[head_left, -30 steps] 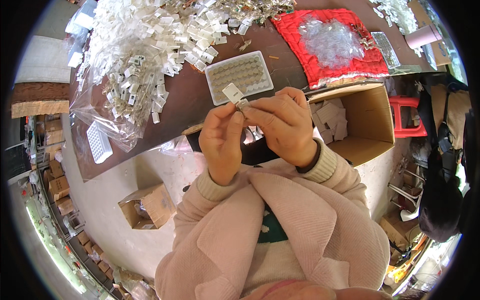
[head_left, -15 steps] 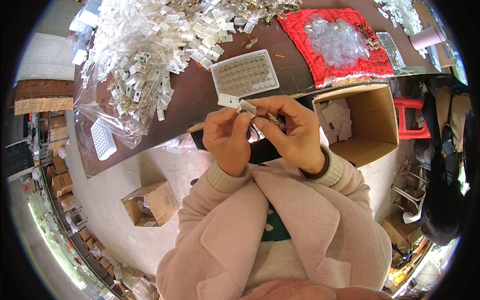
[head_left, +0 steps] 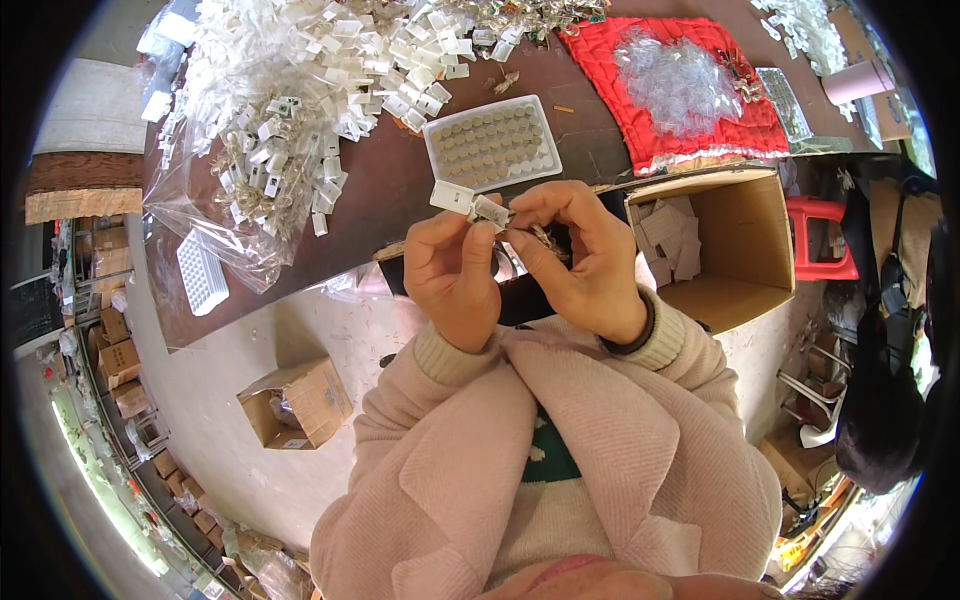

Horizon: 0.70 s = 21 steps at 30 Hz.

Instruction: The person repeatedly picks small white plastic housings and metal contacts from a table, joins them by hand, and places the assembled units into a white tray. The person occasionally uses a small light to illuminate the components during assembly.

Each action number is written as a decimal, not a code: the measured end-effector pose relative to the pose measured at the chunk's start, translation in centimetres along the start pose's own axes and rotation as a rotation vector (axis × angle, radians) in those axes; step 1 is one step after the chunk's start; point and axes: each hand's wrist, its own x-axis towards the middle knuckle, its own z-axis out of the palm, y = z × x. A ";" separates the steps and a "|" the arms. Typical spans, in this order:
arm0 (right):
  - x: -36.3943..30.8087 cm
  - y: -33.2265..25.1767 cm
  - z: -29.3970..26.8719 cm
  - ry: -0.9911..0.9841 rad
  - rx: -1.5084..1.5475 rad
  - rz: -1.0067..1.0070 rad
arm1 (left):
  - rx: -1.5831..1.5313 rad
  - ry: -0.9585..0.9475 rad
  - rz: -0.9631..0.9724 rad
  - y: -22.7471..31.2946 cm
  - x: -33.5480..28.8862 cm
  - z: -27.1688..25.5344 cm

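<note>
My left hand point(head_left: 455, 275) pinches a small white plastic case point(head_left: 453, 196) between thumb and fingers. The case is hinged open, one half sticking out past the fingertips. Closed at the fingertips, my right hand point(head_left: 590, 262) meets the case's right end and has a small bunch of thin wires point(head_left: 546, 238) in its grip. How the wires sit against the case is hidden by the fingers. Just beyond both hands, a white tray point(head_left: 430, 146) holds rows of round, coin-like cells, with some pale gaps at its lower right.
A large heap of white plastic cases point(head_left: 340, 60) covers the table's far left, partly on clear film. At far right, a red cloth point(head_left: 600, 75) bears clear plastic pieces. A white slotted tray point(head_left: 203, 275) lies left; an open cardboard box point(head_left: 740, 240) stands right of my hands.
The white case has tilted slightly and shifted a little left and up at my fingertips. My hands otherwise keep nearly the same place and hold.
</note>
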 end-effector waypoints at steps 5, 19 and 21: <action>0.4 -0.3 -0.7 -0.049 -0.013 -0.031 | 0.003 -0.083 0.007 0.0 0.0 -0.5; 0.8 2.8 0.5 -0.241 -0.008 -0.017 | -0.261 0.035 -0.297 0.2 0.9 -3.9; 1.4 2.4 0.1 -0.165 -0.133 -0.105 | -0.317 0.007 -0.307 0.2 1.1 -4.6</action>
